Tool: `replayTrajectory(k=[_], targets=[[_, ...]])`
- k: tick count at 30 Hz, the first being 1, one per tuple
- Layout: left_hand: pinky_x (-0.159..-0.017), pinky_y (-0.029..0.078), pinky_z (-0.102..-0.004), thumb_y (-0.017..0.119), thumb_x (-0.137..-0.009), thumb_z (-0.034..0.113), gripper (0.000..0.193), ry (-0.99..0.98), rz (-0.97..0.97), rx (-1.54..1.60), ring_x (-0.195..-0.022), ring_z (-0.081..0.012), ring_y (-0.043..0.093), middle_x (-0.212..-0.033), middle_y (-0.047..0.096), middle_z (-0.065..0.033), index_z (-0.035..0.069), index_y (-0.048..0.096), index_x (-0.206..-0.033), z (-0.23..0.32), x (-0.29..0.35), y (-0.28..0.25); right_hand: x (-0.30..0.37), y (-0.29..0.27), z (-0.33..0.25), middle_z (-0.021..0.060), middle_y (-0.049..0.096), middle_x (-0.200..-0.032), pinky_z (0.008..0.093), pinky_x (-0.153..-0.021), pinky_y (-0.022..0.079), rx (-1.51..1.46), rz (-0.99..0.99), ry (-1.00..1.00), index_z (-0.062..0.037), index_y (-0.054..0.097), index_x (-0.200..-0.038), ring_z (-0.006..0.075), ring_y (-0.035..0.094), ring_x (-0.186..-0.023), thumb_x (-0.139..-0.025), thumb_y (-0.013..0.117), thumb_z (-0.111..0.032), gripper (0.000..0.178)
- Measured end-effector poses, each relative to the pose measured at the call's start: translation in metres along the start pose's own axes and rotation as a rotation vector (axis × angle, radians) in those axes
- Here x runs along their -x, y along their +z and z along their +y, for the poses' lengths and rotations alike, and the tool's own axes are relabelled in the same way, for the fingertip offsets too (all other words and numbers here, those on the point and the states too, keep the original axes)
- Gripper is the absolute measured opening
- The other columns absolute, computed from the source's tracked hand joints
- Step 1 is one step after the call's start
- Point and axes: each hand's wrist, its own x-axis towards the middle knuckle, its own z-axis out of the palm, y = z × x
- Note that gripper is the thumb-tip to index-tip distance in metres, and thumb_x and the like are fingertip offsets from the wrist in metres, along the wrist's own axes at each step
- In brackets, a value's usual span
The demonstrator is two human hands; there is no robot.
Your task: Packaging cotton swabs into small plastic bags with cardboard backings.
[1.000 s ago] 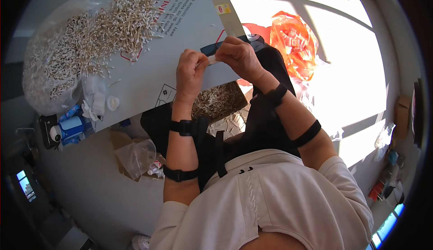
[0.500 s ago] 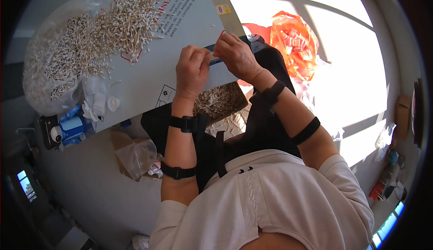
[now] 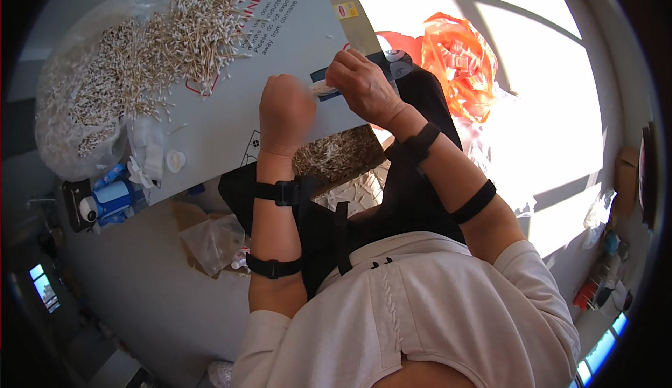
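Observation:
Over the table's near right part, my right hand (image 3: 364, 88) is closed with its fingertips pinched together. A small whitish thing (image 3: 323, 89) shows at those fingertips, above a dark blue flat piece (image 3: 317, 78); its kind is too small to tell. To the left, my left hand (image 3: 287, 113) is curled and smeared by motion, apart from the right one, and its fingers cannot be made out. A big heap of cotton swabs (image 3: 203, 31) spreads on the far left of the grey table (image 3: 280, 73), spilling from a clear plastic bag (image 3: 59, 122).
Below the table edge stands a box of cotton swabs (image 3: 343, 151). An orange plastic bag (image 3: 458, 66) with small packs lies right. Yellow and white labels (image 3: 346, 10) stick to the far edge. A blue bottle (image 3: 112, 199) and white plastic pieces (image 3: 148, 153) sit left.
My left hand has moved left, away from my right hand, which has shifted only slightly. More of the whitish thing and the dark blue piece now shows between them.

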Motion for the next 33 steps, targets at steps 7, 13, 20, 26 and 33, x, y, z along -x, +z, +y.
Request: replayTrajectory(k=[7,13,20,26,33], targets=[[-0.068,0.047,-0.0384,0.065,-0.073,-0.004,0.017,-0.270,0.028,0.292,-0.080,-0.0307,0.054,-0.081,0.052,-0.0100,0.002,0.054,-0.085,0.014,-0.003,-0.012,0.003,-0.003,-0.002,0.0097,0.051,-0.085,0.0404,-0.072,0.047,-0.024,0.032,0.071,-0.0057,0.053,-0.082,0.0319,0.054,-0.085,-0.080,0.061,-0.004,0.008],[-0.067,0.046,-0.0361,0.064,-0.078,-0.004,0.013,-0.313,-0.026,0.386,-0.076,-0.0273,0.054,-0.080,0.052,-0.0088,0.002,0.054,-0.083,0.011,-0.003,0.006,-0.003,-0.001,-0.006,0.0061,0.052,-0.083,0.0375,-0.070,0.046,0.041,0.059,0.049,-0.0071,0.055,-0.079,0.0279,0.054,-0.084,-0.078,0.063,-0.007,0.009],[-0.065,0.045,-0.0363,0.064,-0.082,-0.002,0.013,-0.236,-0.012,0.270,-0.072,-0.0290,0.054,-0.080,0.053,-0.0102,0.001,0.051,-0.080,0.009,-0.004,0.012,-0.014,0.005,-0.004,0.0054,0.051,-0.078,0.0356,-0.071,0.046,0.188,0.017,-0.100,-0.0063,0.055,-0.072,0.0252,0.052,-0.080,-0.065,0.067,-0.009,0.014],[-0.064,0.045,-0.0359,0.065,-0.081,-0.001,0.013,-0.245,0.006,0.300,-0.072,-0.0289,0.054,-0.078,0.052,-0.0104,0.001,0.052,-0.080,0.008,-0.001,0.014,-0.002,-0.007,0.003,0.0069,0.051,-0.077,0.0358,-0.072,0.047,0.163,0.054,-0.063,-0.0047,0.055,-0.073,0.0267,0.052,-0.079,-0.065,0.065,-0.004,0.013],[-0.066,0.045,-0.0385,0.064,-0.079,-0.002,0.012,-0.317,0.010,0.380,-0.075,-0.0313,0.054,-0.077,0.052,-0.0113,0.002,0.052,-0.079,0.007,-0.001,0.012,0.014,-0.015,0.001,0.0063,0.056,-0.085,0.0350,-0.068,0.048,-0.168,0.134,0.222,-0.0061,0.064,-0.095,0.0228,0.054,-0.075,-0.076,0.069,-0.006,0.020]])
